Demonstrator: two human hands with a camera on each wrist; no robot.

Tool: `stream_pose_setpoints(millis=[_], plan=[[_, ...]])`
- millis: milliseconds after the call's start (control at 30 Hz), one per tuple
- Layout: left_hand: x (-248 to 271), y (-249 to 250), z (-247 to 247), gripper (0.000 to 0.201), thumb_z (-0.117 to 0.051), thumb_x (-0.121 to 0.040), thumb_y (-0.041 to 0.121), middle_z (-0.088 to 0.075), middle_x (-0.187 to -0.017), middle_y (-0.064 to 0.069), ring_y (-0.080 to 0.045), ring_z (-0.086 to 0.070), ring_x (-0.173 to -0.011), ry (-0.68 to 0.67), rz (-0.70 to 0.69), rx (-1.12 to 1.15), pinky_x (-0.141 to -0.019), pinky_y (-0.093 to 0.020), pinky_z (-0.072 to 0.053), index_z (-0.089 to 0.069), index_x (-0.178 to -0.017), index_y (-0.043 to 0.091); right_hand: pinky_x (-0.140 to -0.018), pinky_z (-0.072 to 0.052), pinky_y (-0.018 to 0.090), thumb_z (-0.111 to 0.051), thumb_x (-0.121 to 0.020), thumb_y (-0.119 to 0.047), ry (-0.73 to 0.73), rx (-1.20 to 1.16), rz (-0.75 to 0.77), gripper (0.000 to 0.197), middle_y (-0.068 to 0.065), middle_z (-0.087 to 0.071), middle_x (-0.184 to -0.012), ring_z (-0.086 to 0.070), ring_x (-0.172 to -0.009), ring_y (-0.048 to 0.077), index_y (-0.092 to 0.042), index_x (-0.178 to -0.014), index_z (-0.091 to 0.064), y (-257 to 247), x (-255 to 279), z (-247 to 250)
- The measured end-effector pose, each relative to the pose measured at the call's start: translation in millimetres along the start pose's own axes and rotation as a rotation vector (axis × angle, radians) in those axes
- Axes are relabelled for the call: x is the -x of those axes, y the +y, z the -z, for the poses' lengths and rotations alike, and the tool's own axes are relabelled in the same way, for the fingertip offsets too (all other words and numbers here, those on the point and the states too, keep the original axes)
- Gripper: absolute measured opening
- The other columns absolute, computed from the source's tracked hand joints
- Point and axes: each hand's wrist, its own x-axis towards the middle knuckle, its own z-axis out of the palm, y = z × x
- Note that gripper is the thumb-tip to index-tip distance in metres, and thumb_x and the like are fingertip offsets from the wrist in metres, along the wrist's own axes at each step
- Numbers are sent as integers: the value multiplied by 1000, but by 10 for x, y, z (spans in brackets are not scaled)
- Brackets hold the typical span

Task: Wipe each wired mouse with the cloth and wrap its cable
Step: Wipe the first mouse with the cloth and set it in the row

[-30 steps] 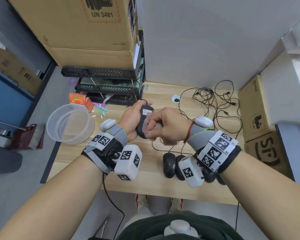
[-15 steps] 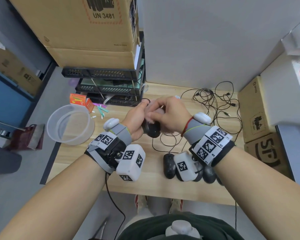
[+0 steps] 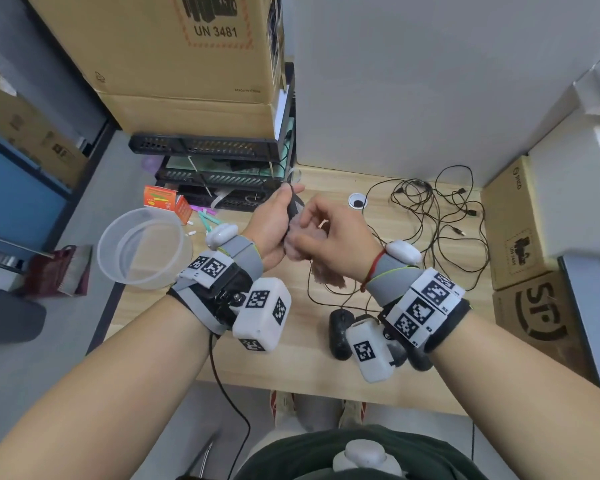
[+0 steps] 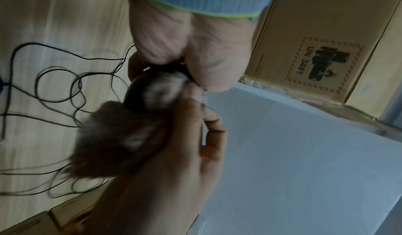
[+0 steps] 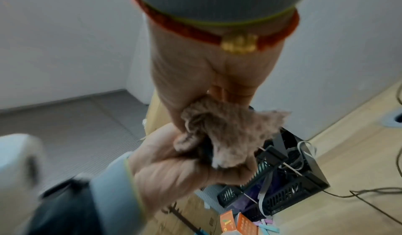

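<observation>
Cardboard boxes ring the counter (image 3: 302, 362); left hand (image 3: 271, 226) grips one mouse (image 3: 294, 206), right hand (image 3: 329, 237) rubs it with the bunched cloth (image 3: 326, 275). Beneath the right wrist, other mice (image 3: 340, 330) wait, cables (image 3: 430, 216) loose.

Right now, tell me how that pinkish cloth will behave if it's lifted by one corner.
The cloth likely hangs floppy: it bunches in the right hand and droops below it. Probably light and grippy, given its fuzzy nap against the mouse.
</observation>
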Motion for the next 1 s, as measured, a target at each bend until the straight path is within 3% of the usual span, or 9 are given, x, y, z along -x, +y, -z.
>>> stream_pose_setpoints(millis=[33,133,233,333,433,600,767,867,1000], plan=[[4,-53,-32,51,-30,-110,47,-67,-131,-18,-29,-58,-97,-65,25,0,-71,-33,-54,-56,-138,14,-56,-43,23,-76,-80,-18,61,4,-32,18,-11,-61,-78,-59,-54,3,-18,-85,-58,28,-51,14],[39,-146,-98,58,-23,-111,45,-69,-131,-9,-30,-54,-127,-77,62,42,-102,-38,-44,-51,-142,6,-65,-44,23,-80,-77,-23,45,66,-45,23,-13,-60,-84,-56,-68,0,-23,-88,-60,113,-161,128],[19,-106,-58,46,-32,-111,42,-74,-113,-13,-30,-66,-110,28,77,53,-91,-42,-52,-60,-134,13,-49,-53,37,-85,-70,-16,-196,28,-89,40,-4,-61,-95,-65,-56,14,-18,-94,-53,75,-56,163],[-9,-90,-49,41,-35,-111,39,-69,-108,-16,-25,-69,-97,35,51,33,-84,-41,-59,-66,-124,16,-55,-55,53,-86,-66,-15,-259,50,-75,44,3,-63,-84,-65,-58,28,-15,-91,-49,60,-4,143],[51,-110,-110,44,-35,-110,42,-76,-96,-10,-18,-73,-79,-41,126,10,-61,-28,-58,-68,-113,14,-76,-52,39,-82,-64,-36,-97,11,-63,33,1,-60,-80,-56,-71,14,-23,-76,-54,160,-148,205],[85,-167,-122,70,-23,-106,58,-72,-118,-22,-32,-72,-106,-92,151,-24,-87,-44,-61,-69,-119,7,-79,-47,31,-80,-78,-38,9,32,-112,28,-8,-57,-76,-53,-72,6,-20,-80,-59,380,-264,250],[73,-131,-130,68,-21,-103,64,-72,-118,-24,-40,-71,-105,-43,132,-56,-77,-53,-61,-69,-115,17,-71,-48,27,-83,-62,-47,-113,18,-88,51,-3,-53,-99,-53,-84,16,-24,-94,-51,486,-159,235],[57,-125,-83,75,-18,-102,67,-70,-121,-25,-41,-70,-110,-42,123,-89,-91,-59,-57,-70,-120,15,-77,-48,27,-92,-54,-45,-144,44,-35,62,1,-50,-105,-52,-94,21,-30,-92,-46,482,-141,186],[79,-108,-104,83,-20,-99,72,-71,-114,-28,-47,-70,-104,-31,156,-145,-89,-62,-56,-72,-110,9,-67,-50,36,-92,-40,-59,-155,19,-65,75,2,-57,-97,-57,-78,25,-32,-87,-39,480,-145,178]])
